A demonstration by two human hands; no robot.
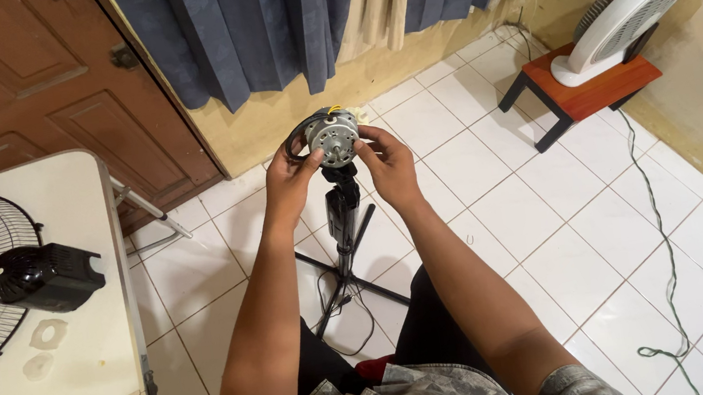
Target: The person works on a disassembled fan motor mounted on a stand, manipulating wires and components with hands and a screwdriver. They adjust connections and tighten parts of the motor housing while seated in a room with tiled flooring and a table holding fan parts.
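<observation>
White tiled floor [606,229] below; the left hand [288,178] and right hand [387,162] both pinch a bare fan motor [334,135] by its rim. It looks heavy, rigid, metal.

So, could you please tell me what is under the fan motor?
Under the fan motor a black stand post runs down to crossed legs on the tiled floor. The joint between them is hidden.

Home rm, white tile floor [553,235], blue curtains [276,19], wood door [15,78], box fan [640,1] on stool [598,91].
</observation>
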